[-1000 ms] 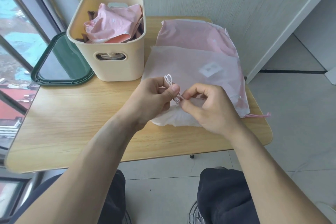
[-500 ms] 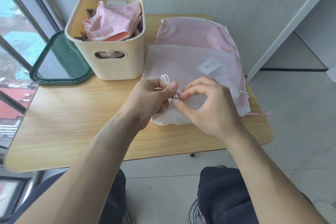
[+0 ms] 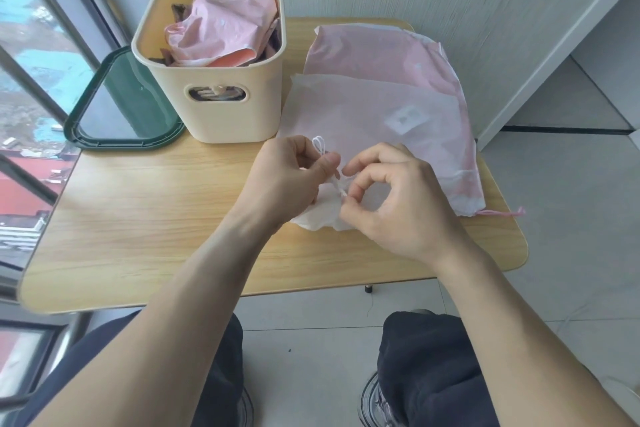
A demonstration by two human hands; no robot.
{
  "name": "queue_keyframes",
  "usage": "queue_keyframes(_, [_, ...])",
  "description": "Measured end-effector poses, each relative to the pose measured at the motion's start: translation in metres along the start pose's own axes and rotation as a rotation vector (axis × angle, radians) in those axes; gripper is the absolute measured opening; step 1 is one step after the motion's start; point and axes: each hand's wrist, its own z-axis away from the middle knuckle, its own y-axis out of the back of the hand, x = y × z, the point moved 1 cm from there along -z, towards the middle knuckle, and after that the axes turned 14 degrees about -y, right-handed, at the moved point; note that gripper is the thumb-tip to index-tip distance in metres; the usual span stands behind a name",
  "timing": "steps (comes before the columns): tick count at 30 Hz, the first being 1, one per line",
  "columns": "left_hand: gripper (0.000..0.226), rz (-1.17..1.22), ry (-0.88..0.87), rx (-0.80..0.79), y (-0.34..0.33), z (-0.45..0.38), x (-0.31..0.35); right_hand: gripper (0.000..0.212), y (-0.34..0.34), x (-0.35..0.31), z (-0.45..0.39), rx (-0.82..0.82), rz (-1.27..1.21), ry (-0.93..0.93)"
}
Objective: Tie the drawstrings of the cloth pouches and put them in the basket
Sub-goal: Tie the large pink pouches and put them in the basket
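Beside the basket [image 3: 221, 80] holding crumpled pink pouches [image 3: 221, 35], left hand [image 3: 287, 180] and right hand [image 3: 394, 204] pinch a white pouch's [image 3: 363, 114] drawstring [image 3: 337, 185]; its label [image 3: 405, 120] is unreadable.

Single head cam, wide-angle. Looks fwd & steeply down from above the seated person's lap; counter [image 3: 145, 218] close, wall behind, window at left.

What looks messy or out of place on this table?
Nothing is spilled or damaged. The pouches in the basket are crumpled in a heap, and the pink cord of the pink pouch trails off the table edge. A green lid overhangs the far side.
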Motion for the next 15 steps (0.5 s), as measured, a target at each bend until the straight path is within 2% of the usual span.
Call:
queue_keyframes(4, [0.029,-0.184,-0.053,0.017,0.0,-0.006,-0.005,0.021,0.004,0.0,0.003,-0.156,0.069,-0.017])
queue_keyframes(7, [0.026,-0.266,-0.095,0.033,-0.002,-0.005,-0.004,0.021,0.009,0.001,0.004,-0.188,0.094,0.009])
queue_keyframes(9, [0.024,-0.343,-0.125,0.056,-0.005,-0.004,-0.003,0.016,0.01,0.0,0.004,-0.139,0.121,0.048])
queue_keyframes(12, [0.028,-0.434,-0.18,0.099,-0.007,-0.004,-0.001,0.014,0.011,-0.006,0.005,0.061,0.074,0.143])
queue_keyframes(15, [0.032,-0.368,-0.188,0.061,-0.009,-0.004,0.003,0.014,0.015,-0.012,0.008,0.239,-0.066,0.16])
